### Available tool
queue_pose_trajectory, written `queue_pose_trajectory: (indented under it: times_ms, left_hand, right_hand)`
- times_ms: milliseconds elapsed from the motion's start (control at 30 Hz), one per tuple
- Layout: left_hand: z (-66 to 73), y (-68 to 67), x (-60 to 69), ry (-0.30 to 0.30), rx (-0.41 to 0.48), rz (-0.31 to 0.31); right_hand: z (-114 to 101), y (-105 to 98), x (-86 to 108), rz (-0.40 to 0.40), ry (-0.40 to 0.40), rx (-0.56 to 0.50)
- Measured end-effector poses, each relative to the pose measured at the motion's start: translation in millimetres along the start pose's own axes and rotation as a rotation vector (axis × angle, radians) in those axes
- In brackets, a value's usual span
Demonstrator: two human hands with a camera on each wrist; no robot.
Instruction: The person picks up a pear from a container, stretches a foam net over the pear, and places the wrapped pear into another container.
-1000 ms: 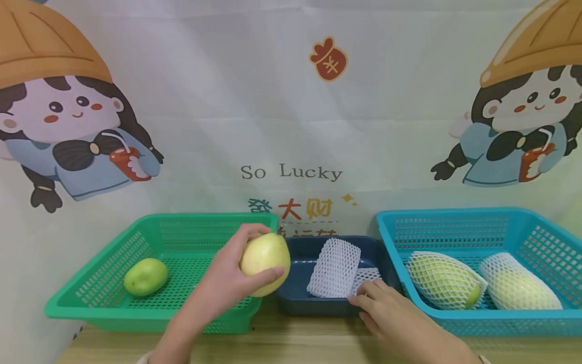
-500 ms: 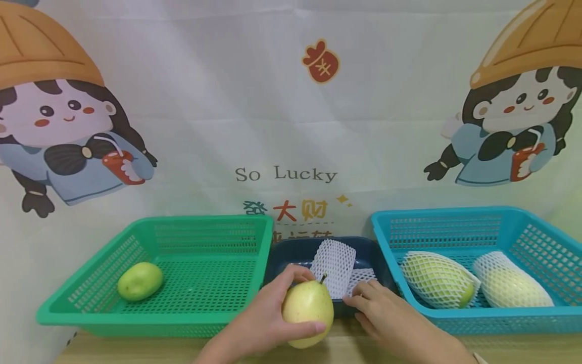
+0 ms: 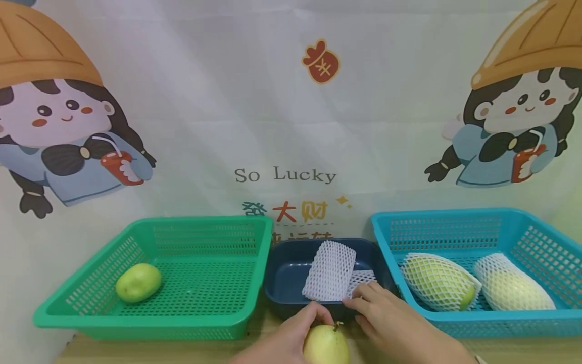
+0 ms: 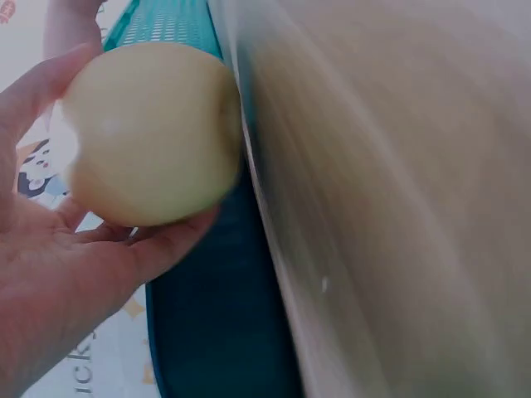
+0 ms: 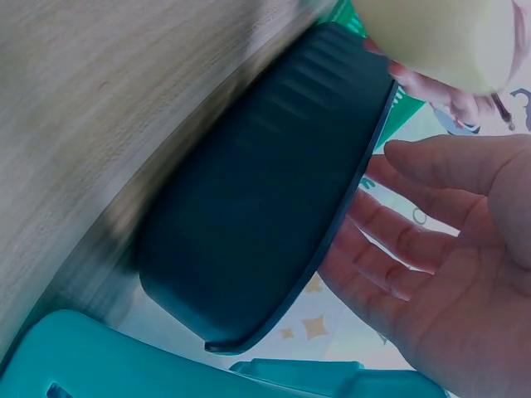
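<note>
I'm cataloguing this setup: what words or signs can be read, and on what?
"So Lucky", on the backdrop
"發大财", beneath it
Brown characters below that: partly hidden behind the dark blue tray, unreadable
Mark on the printed red pouch: unclear

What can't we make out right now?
Pale yellow round pear, left hand: cut off by head view's bottom edge.
Small white foam net sleeve: partly hidden by right hand, head view.
Whether that hand touches it: dark blue plastic tray's wall blocks right wrist view.
Blue rectangular plastic basket: end cut off by head view's right edge.
</note>
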State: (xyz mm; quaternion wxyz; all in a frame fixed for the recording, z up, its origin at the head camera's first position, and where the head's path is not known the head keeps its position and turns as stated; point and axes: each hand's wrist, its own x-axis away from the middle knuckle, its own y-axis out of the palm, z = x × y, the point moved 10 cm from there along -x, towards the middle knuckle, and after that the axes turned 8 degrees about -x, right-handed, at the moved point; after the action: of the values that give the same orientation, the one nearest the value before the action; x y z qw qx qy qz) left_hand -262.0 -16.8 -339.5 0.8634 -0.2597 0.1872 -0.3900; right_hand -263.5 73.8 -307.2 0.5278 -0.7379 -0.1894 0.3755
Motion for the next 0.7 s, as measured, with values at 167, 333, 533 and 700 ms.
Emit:
queue_pose_trajectory:
  times_ms: [167, 333, 533, 700]
  left_hand:
    - [-2.0, 2.5, -0.1, 0.020, -0.045, -0.033]
    - [-6.9, -1.1, 3.0, -0.055, -0.047, -0.058]
    - [-13.0, -1.4, 9.6, -0.164, 0.069, -0.131]
    - [-13.1, -1.2, 12.7, -0.197, 0.147, -0.158]
  right_hand:
    - [1, 2, -1.7, -0.022, 0.007, -0.010]
    - [6, 5, -2.8, -0.079, 0.062, -0.038]
    - [7, 5, -3.3, -0.080, 0.056, -0.040]
    - [5, 3, -3.3, -0.053, 0.035, -0.042]
